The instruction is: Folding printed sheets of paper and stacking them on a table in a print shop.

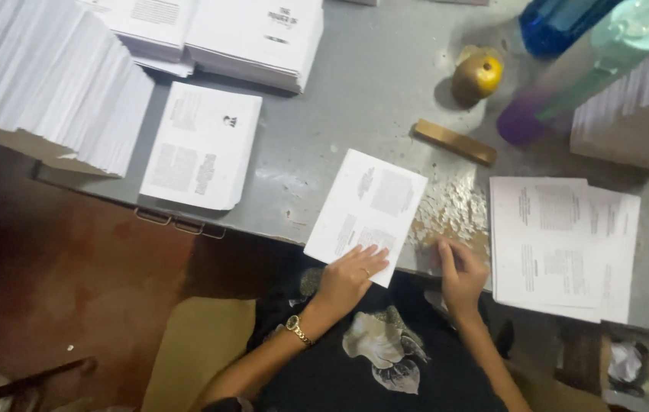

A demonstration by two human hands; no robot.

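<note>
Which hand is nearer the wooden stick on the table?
Right. The right hand rests at the table edge below the wooden stick; the left hand lies farther left, on the printed sheet.

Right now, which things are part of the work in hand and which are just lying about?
In use: left hand on folded printed sheet; right hand at crusty patch; flat sheet stack; folded stack.
Idle: wooden stick, round yellow object, bottles.
</note>
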